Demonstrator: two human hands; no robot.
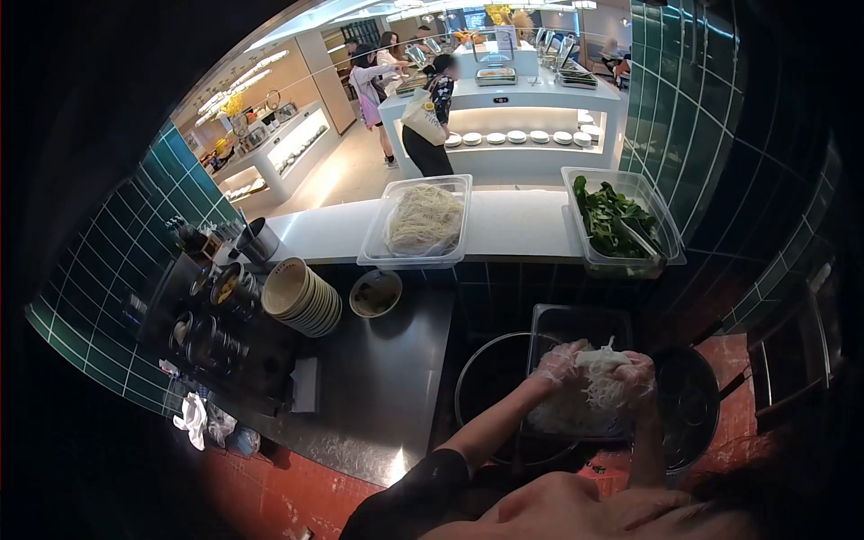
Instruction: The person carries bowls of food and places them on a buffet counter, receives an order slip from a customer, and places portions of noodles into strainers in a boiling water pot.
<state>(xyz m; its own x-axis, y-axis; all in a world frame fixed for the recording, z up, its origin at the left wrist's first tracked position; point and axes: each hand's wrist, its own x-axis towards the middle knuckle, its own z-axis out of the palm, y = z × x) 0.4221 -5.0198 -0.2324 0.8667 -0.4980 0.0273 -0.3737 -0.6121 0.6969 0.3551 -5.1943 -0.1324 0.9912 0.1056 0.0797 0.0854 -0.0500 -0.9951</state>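
My left hand [560, 362] and my right hand [639, 371], both in clear plastic gloves, are closed around a clump of white noodles [603, 385]. Strands hang down between the hands. Below them is a clear plastic tub [580, 317] with more pale noodles in its bottom. The tub sits over the rim of a large round pot [461, 387]. Beside my right hand is a dark round pan or pot [688, 405] with a handle pointing away to the right.
On the white ledge stand a tub of thin noodles [423, 220] and a tub of leafy greens [616, 216] with tongs. Stacked bowls [301, 297], a single bowl [375, 293] and condiment containers [225, 286] occupy the steel counter [387, 378]. Several people are beyond the ledge.
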